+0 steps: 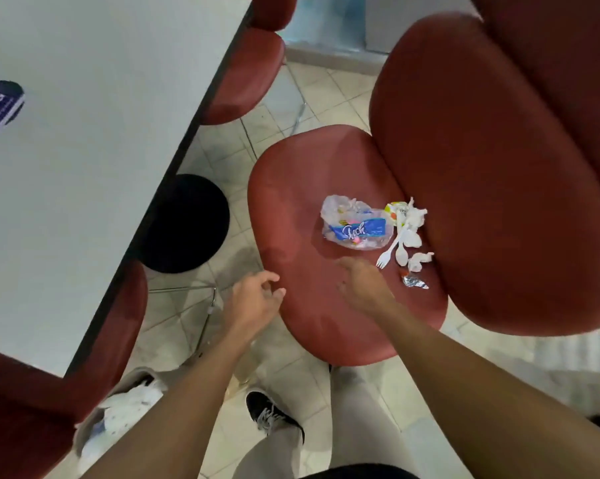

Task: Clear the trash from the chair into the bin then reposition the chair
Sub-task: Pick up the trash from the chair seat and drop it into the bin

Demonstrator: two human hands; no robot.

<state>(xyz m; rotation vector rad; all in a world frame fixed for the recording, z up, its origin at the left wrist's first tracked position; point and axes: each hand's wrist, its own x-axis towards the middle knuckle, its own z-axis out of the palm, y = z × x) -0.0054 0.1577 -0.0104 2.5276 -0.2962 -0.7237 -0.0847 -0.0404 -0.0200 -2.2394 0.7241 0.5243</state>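
A white surface (84,150) stands left of the red chair (291,202), with a bin (119,420) on the floor beneath its near corner. Trash lies by the backrest: a clear wrapper (355,227), a white fork (390,248) lying diagonally with tines toward the person, crumpled tissue (416,216). Both hands are empty with loosely curled fingers; the right hand (360,285) hovers just short of the trash, the left hand (253,299) at the seat's left edge
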